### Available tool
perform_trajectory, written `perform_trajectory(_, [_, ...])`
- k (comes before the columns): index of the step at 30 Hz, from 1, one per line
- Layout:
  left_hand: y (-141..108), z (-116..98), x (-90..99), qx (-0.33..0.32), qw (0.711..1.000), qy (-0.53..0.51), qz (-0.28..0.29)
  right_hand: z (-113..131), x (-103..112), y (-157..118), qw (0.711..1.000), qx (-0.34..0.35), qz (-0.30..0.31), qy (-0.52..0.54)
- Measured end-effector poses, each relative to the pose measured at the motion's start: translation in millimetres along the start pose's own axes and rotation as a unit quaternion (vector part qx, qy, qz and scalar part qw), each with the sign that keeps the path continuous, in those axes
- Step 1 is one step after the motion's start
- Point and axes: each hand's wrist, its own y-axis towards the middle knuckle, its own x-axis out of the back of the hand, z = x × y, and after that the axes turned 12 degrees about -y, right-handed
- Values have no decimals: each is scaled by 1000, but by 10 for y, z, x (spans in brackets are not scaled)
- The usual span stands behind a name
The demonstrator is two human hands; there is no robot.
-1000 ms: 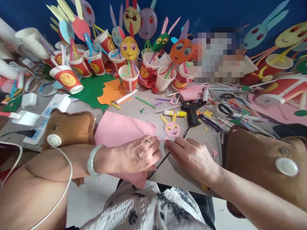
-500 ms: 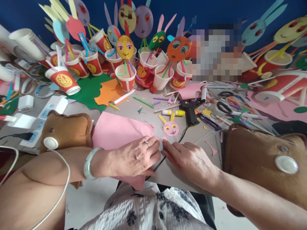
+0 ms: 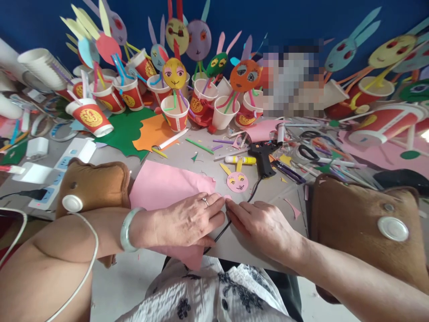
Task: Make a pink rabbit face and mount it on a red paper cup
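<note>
My left hand [image 3: 192,219], with a ring and a jade-like bangle, lies over a large sheet of pink paper [image 3: 164,181]. Its fingers are bent and pressed together, and a scrap of pink shows at the fingertips. Opposite, my right hand [image 3: 264,226] is closed, its fingertips on a small pink paper piece [image 3: 228,197]. The fingertips of both hands almost meet. Just beyond them lies a pink paper rabbit face [image 3: 237,182] with yellow ears and a drawn smile. A black cord [image 3: 223,231] runs between the hands to a black glue gun [image 3: 263,161].
Red paper cups [image 3: 174,117] with straw-legged paper faces line the back. Brown hot-water bags lie left [image 3: 94,183] and right [image 3: 365,232]. Beside the glue gun are a yellow marker [image 3: 240,160] and dark-handled scissors [image 3: 288,171]. A white power strip [image 3: 67,165] sits at left.
The view has shifted slightly. My fingertips have drawn a little closer together around the small pink pieces; otherwise the hands keep nearly the same pose.
</note>
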Motion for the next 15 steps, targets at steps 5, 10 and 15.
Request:
perform_trajectory(5, [9, 21, -14, -3, 1000, 1, -5, -54, -1, 34, 993, -34, 50, 97])
perform_trajectory(10, [6, 58, -96, -21, 1000, 3, -19, -107, 144, 68, 989, -33, 31, 140])
perform_trajectory(15, [-4, 43, -55, -27, 999, 18, -20, -201, 452, 5, 994, -10, 40, 99])
